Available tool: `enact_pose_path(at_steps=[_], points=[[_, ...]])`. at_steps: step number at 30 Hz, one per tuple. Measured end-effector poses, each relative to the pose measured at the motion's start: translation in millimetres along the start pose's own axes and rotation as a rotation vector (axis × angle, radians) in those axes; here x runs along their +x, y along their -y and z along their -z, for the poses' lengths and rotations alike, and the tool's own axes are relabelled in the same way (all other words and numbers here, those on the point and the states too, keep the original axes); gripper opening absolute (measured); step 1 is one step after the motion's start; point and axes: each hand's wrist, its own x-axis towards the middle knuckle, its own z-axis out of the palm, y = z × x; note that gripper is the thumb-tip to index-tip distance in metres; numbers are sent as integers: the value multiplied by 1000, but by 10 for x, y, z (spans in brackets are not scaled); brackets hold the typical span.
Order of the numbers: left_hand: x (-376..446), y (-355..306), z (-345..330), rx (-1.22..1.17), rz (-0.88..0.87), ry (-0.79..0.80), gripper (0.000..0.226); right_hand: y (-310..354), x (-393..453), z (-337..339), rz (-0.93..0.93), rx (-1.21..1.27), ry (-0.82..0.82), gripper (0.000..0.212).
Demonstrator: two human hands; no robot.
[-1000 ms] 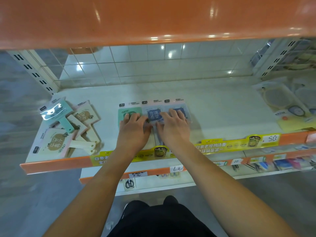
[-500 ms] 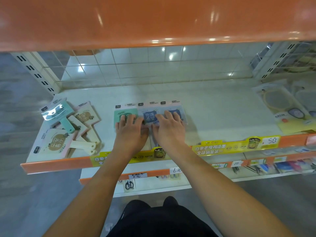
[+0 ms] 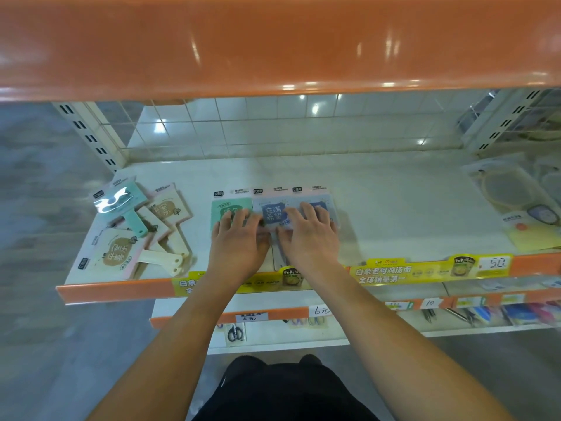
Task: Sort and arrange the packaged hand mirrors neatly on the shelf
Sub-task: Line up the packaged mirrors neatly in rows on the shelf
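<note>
Green and blue packaged mirrors (image 3: 274, 209) lie in a row mid-shelf (image 3: 379, 208), right of the jumbled pile (image 3: 136, 229). Left hand (image 3: 238, 243) and right hand (image 3: 309, 238) press flat, fingers straight. Best nudge edges flush, tops level.

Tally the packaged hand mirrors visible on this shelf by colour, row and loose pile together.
Green mirrors: 2, one in the row under the left hand, one on the pile
Blue mirrors: 2, both in the row, the right hand on them
Cream mirrors: 3 that show in the pile; more may be hidden
Total: 7
</note>
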Motion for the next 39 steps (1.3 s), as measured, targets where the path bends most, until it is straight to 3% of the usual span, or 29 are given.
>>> enact_pose_path(at_steps=[6, 9, 14, 19, 29, 39], points=[[-5, -24, 132, -145, 57, 64, 52, -91, -44, 35, -14, 119, 36, 53], [-71, -42, 218, -105, 41, 28, 51, -83, -37, 136, 6, 162, 34, 53], [-330, -143, 289, 45, 57, -120, 50, 75, -200, 204, 153, 181, -37, 48], [-599, -182, 332, 18, 192, -158, 48, 241, -311, 184, 316, 187, -27, 44], [-1121, 159, 468, 46, 311, -278, 44, 654, -479, -19, 444, 258, 55, 45], [-1154, 640, 615, 22, 383, -265, 45, 1083, -480, -120, 458, 228, 47, 42]])
